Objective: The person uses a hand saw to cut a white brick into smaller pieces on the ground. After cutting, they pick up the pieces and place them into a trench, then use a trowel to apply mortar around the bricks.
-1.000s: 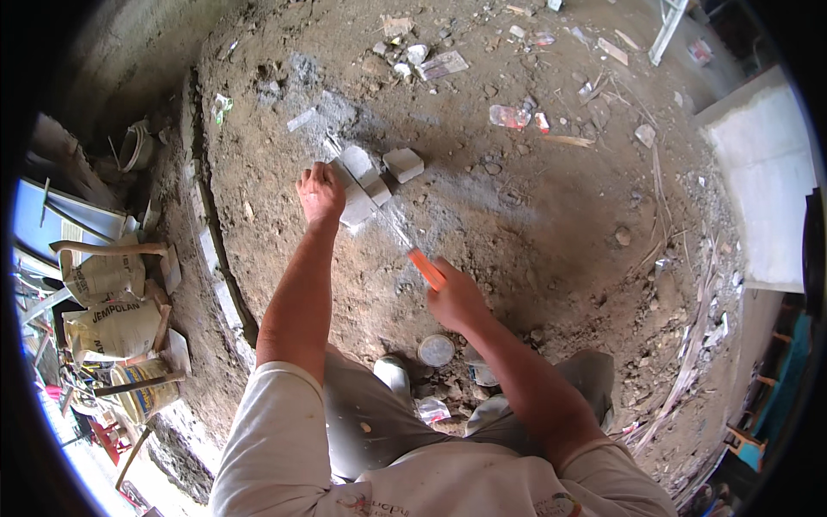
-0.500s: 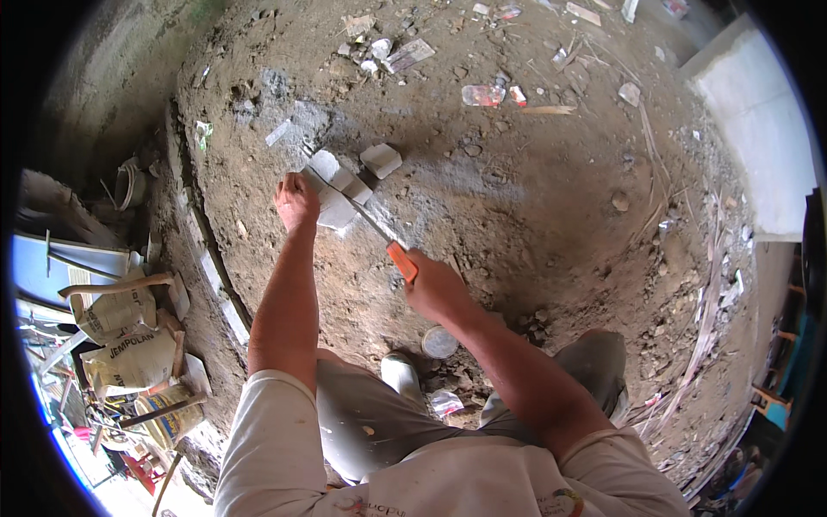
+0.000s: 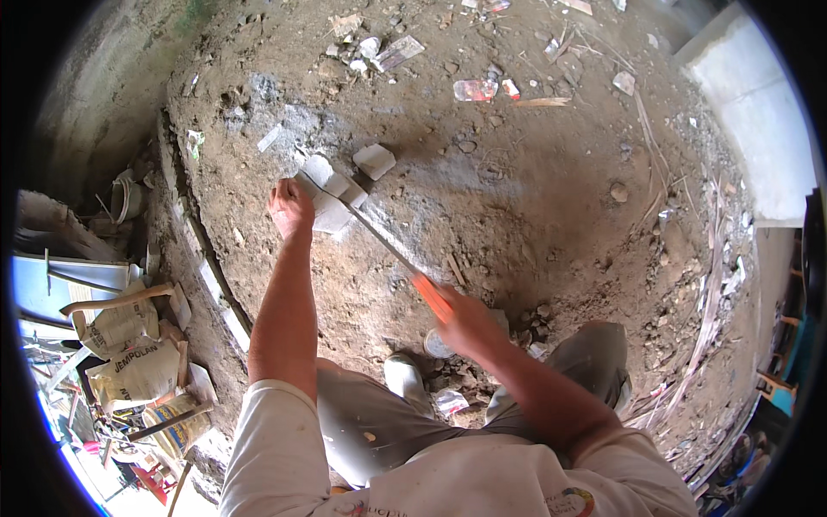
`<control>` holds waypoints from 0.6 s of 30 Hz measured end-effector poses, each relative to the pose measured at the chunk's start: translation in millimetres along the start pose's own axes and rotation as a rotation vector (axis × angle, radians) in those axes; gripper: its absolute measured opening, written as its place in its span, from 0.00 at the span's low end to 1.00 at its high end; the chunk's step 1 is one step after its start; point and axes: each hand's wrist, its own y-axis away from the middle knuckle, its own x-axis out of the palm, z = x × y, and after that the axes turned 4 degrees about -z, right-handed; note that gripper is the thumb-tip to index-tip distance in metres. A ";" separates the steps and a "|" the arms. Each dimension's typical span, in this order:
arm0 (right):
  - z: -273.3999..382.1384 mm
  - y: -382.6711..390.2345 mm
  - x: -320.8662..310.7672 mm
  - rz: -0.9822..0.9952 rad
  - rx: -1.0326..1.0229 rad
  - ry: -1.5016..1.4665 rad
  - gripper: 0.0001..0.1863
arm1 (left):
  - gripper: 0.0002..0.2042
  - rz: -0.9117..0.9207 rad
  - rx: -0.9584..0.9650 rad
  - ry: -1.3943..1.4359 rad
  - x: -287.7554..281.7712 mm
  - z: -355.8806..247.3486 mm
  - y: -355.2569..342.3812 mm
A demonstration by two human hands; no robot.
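Note:
My right hand (image 3: 472,326) is closed round the orange handle of a handsaw (image 3: 432,297). Its long, narrow blade slants away to the upper left and lies in a pale grey lightweight block (image 3: 331,215) on the dirt. On the block's left end, my left hand (image 3: 291,209) grips with bent fingers; the fingertips are partly hidden. White dust covers the soil around the block. A smaller loose piece of block (image 3: 375,161) rests just beyond it, to the right.
Between my feet and the saw lies a round, pale lid-like disc (image 3: 438,344). A long concrete edge (image 3: 222,302) runs along the left. Past it stand cement sacks (image 3: 138,372), a bucket (image 3: 177,424) and wooden-handled tools. Litter and stones dot the far ground; a pale wall (image 3: 749,112) rises at right.
My right hand has drawn the saw back toward me, down and to the right, so more blade shows outside the block. My left hand keeps its place on the block.

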 end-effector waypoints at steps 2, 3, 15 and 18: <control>-18.9 59.8 -7.4 0.009 0.051 0.043 0.34 | 0.16 0.004 0.031 -0.001 -1.9 -5.1 3.8; -25.6 60.2 -1.3 0.001 0.050 0.040 0.33 | 0.16 0.006 0.048 -0.005 -2.2 -6.8 5.1; -19.5 68.3 -16.3 -0.096 -0.017 0.034 0.30 | 0.14 -0.074 0.142 0.019 -0.6 -2.3 4.5; -11.4 30.6 -8.9 -0.029 0.114 0.051 0.25 | 0.14 -0.031 0.095 0.038 -6.9 -3.9 8.0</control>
